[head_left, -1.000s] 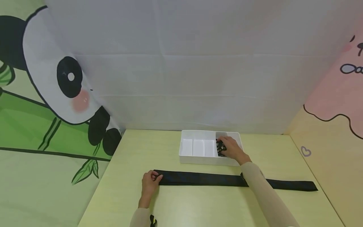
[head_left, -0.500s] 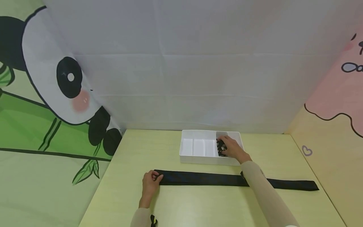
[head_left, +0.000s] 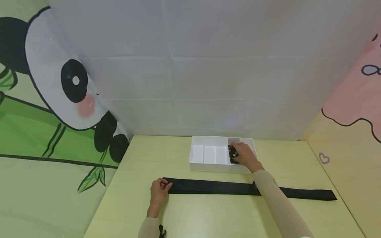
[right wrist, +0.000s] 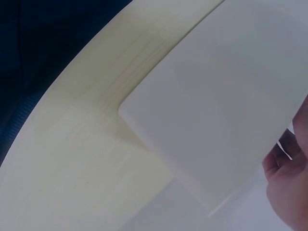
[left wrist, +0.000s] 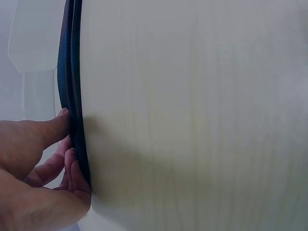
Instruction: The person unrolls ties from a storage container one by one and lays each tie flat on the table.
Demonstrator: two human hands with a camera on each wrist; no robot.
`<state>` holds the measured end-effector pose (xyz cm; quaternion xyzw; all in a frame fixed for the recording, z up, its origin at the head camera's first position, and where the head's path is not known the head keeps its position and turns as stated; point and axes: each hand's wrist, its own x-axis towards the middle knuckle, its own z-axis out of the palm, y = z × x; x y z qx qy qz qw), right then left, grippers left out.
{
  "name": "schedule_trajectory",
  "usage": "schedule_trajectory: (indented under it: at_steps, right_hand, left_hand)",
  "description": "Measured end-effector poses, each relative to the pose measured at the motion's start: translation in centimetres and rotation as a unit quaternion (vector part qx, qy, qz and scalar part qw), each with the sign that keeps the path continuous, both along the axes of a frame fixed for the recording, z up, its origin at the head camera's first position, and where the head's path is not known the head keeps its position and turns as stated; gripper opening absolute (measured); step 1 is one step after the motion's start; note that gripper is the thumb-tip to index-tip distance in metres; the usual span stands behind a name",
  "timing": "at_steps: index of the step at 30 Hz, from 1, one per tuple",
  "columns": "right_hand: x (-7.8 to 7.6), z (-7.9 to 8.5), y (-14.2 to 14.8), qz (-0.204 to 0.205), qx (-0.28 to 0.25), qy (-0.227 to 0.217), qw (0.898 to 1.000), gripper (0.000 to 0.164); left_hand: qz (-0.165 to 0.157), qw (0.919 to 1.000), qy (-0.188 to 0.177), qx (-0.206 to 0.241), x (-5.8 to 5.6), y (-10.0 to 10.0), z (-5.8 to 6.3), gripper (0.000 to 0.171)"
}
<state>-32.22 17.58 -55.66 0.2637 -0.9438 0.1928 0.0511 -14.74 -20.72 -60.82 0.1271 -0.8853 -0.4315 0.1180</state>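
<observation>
Right hand (head_left: 246, 155) is resting in the white tray (head_left: 218, 168), fingertips touching a patterned black item (head_left: 233, 155); cannot tell whether they are gripping it. The item is showing at that hand's 9 o'clock, visible part running 12 to 6 between tray walls. Left hand (head_left: 157, 193), farther off at about 8 o'clock, is pinching the near-9 end of a black strip (head_left: 208, 187). The strip is running 9 to 3, right sleeve (head_left: 279, 201) crossing it; table (head_left: 208, 211) room is spreading toward 6 o'clock.
</observation>
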Motion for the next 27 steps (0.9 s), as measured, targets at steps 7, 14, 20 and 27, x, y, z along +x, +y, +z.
schedule_trajectory:
  at_steps: [7,14,20,27]
  right_hand:
    - [0.0,0.2,0.4,0.000,-0.021,-0.009,1.000,0.056]
    - [0.2,0.6,0.8,-0.009,-0.048,-0.036,0.998,0.056]
    - [0.3,1.2,1.0,-0.001,-0.078,-0.054,0.995,0.058]
    - [0.3,1.8,1.3,0.005,-0.097,-0.076,0.992,0.058]
  left_hand:
    - [0.003,1.0000,-0.003,0.002,-0.1,0.1,0.1,0.019]
    - [-0.002,1.0000,-0.002,-0.001,-0.1,0.1,0.0,0.020]
    - [-0.002,1.0000,-0.002,0.001,0.0,0.0,0.0,0.020]
    - [-0.004,0.9999,-0.008,0.006,0.0,0.0,0.1,0.020]
